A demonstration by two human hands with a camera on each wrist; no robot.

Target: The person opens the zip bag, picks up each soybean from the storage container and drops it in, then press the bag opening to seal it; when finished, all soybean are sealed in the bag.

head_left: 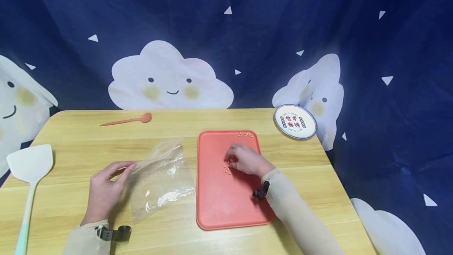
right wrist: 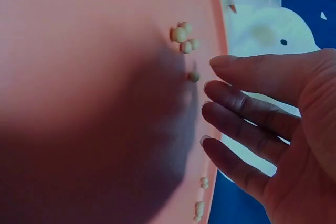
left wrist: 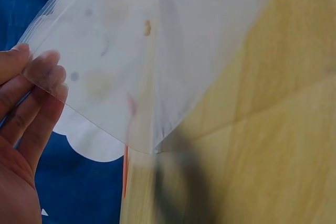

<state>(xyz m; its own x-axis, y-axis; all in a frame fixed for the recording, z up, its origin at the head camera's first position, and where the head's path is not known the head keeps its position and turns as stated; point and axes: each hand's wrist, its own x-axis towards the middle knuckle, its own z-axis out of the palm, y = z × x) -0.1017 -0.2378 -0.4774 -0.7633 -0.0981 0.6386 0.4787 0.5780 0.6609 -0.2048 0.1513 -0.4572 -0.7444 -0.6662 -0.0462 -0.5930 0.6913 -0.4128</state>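
Note:
My left hand (head_left: 107,188) pinches the top edge of a clear plastic bag (head_left: 162,184) between thumb and fingers and holds its mouth raised. A small tan lump (left wrist: 147,28), probably soybeans, shows against the bag in the left wrist view. Over the red tray (head_left: 219,204), my right hand (head_left: 249,160) hovers with thumb and fingers parted and nothing visible between them. Its fingertips are close to several loose soybeans (right wrist: 179,35) in the tray's middle. More soybeans (head_left: 246,134) lie by the far right corner of the tray.
An orange spoon (head_left: 145,117) lies at the back left of the wooden table (head_left: 170,235). A white spatula (head_left: 32,164) with a mint handle lies along the left side. At the back right is a white plate (head_left: 295,122) with red lettering. A blue curtain (head_left: 262,30) hangs behind.

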